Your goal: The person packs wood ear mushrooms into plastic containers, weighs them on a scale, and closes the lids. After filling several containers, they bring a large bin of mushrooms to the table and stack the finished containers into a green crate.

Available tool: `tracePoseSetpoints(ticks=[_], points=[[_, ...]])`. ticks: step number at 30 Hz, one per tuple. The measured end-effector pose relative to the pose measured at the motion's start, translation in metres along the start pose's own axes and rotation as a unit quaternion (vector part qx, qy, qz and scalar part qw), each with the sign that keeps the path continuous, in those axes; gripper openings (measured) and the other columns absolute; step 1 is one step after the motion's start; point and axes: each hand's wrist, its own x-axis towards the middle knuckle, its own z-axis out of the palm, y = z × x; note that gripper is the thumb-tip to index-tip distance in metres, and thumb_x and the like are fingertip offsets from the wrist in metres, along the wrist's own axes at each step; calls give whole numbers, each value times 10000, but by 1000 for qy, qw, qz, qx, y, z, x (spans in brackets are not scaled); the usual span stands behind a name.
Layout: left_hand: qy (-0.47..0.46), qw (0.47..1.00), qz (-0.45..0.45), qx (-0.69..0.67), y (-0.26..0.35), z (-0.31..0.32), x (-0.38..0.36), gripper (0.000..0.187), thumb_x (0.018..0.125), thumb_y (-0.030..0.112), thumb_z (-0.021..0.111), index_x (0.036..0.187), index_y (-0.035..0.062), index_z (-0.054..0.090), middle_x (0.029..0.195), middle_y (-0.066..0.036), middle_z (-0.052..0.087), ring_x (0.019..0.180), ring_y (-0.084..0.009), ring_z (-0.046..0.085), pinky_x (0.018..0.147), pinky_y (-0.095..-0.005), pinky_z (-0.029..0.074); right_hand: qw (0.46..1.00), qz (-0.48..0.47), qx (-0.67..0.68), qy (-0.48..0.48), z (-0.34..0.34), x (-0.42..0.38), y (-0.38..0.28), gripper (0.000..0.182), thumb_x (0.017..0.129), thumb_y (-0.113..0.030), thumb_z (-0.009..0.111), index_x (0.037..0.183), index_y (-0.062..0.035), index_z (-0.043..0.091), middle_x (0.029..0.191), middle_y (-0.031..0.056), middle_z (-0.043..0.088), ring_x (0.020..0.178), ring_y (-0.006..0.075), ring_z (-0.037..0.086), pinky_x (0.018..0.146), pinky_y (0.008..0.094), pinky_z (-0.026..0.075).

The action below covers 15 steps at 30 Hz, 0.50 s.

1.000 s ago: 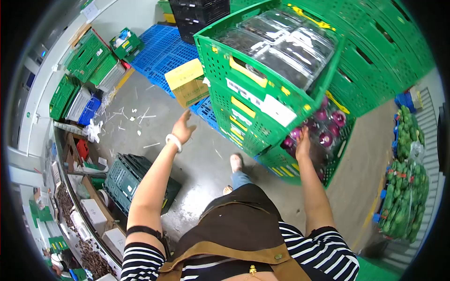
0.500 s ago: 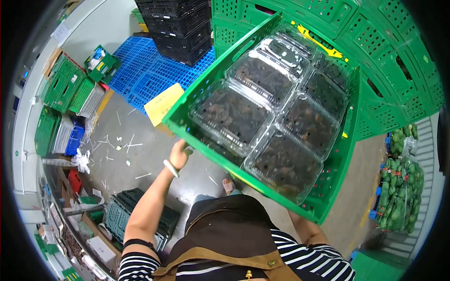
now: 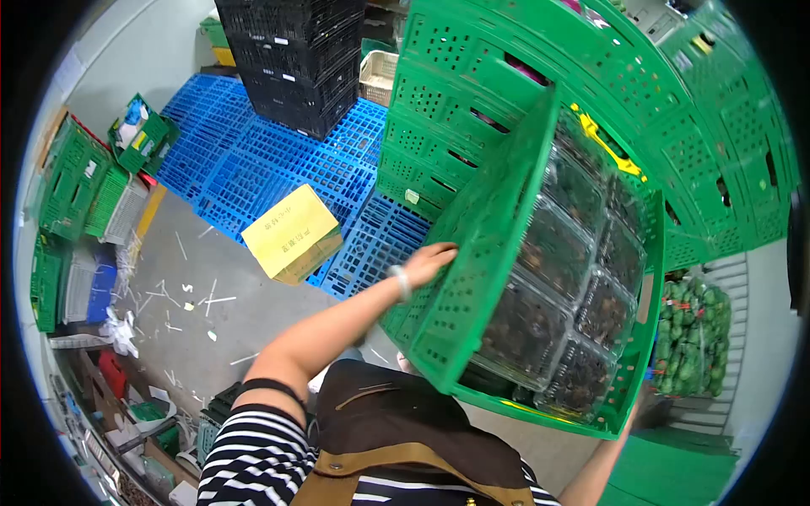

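Note:
A green plastic crate (image 3: 485, 287) with perforated walls is tilted in front of me, its left wall raised. Several clear plastic clamshell boxes (image 3: 553, 244) lie in it in rows, with dark brown contents I cannot make out. A yellow handle (image 3: 607, 145) shows at its far end. My left hand (image 3: 429, 261), with a white band at the wrist, has its fingers closed against the crate's left outer wall. My right hand (image 3: 629, 419) is at the near right corner, mostly hidden by the crate; its forearm reaches up from below.
Stacked green crates (image 3: 447, 110) rise right behind. Black crates (image 3: 291, 76) and a yellow carton (image 3: 293, 234) stand on blue pallets (image 3: 228, 160). Bagged green vegetables (image 3: 696, 337) are at right. White scraps litter the floor (image 3: 198, 325) at left.
The crate has moved right and tipped, left side up. My left hand has moved right from its left corner onto its outer wall. The yellow carton now shows fully.

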Motion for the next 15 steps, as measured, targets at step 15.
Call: tracePoseSetpoints(ticks=[15], points=[[-7, 994, -81, -73, 22, 30, 71, 747, 981, 529, 465, 1286, -152, 496, 1244, -295, 601, 1162, -350, 590, 998, -402, 425, 798, -29, -545, 254, 78, -31, -31, 474, 1010, -358, 526, 1224, 62, 571, 999, 80, 617, 896, 169, 526, 819, 326, 443]])
